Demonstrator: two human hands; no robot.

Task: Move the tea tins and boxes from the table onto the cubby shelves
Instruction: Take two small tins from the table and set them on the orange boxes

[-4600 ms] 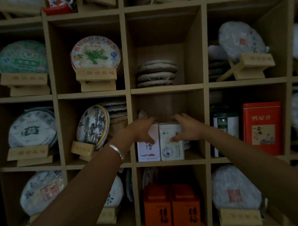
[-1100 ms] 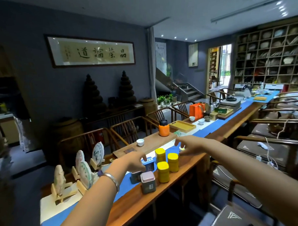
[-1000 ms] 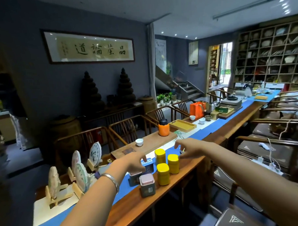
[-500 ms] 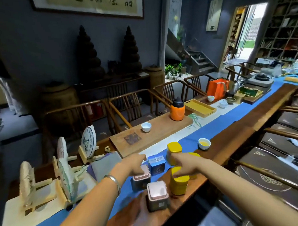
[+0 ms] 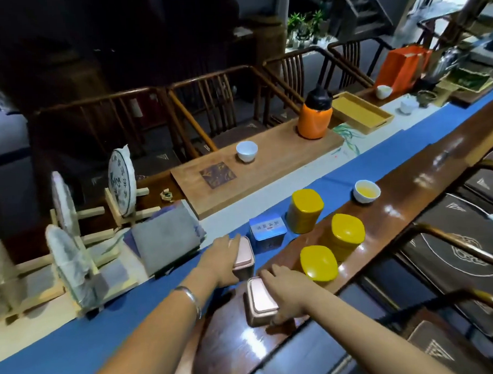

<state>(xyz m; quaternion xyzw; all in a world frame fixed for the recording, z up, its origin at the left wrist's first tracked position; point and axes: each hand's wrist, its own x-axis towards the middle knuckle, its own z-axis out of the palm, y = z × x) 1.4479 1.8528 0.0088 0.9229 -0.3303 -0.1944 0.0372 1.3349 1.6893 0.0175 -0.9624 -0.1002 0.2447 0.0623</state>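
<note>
Two grey tins with pink lids stand near the front edge of the long wooden table (image 5: 425, 162). My left hand (image 5: 219, 263) grips the farther pink-lidded tin (image 5: 243, 259) from its left side. My right hand (image 5: 285, 294) grips the nearer pink-lidded tin (image 5: 261, 303), fingers at its far edge and thumb at its near corner. A blue tin (image 5: 267, 231) stands just behind them. To the right stand three yellow tins: far (image 5: 305, 209), middle (image 5: 345, 236) and near (image 5: 318, 264). The cubby shelves are out of view.
A full tea cup (image 5: 366, 191) sits right of the yellow tins. Behind are a wooden board (image 5: 270, 169) with a white cup (image 5: 246, 151) and an orange flask (image 5: 315, 116), a grey cloth (image 5: 165, 241) and tea cakes on stands (image 5: 122, 183). Chairs line both sides of the table.
I turned from the cubby shelves to the table and my view dropped closer to it. Both hands came down onto the pink-lidded tins, the right hand moving from the yellow tins to the nearer one.
</note>
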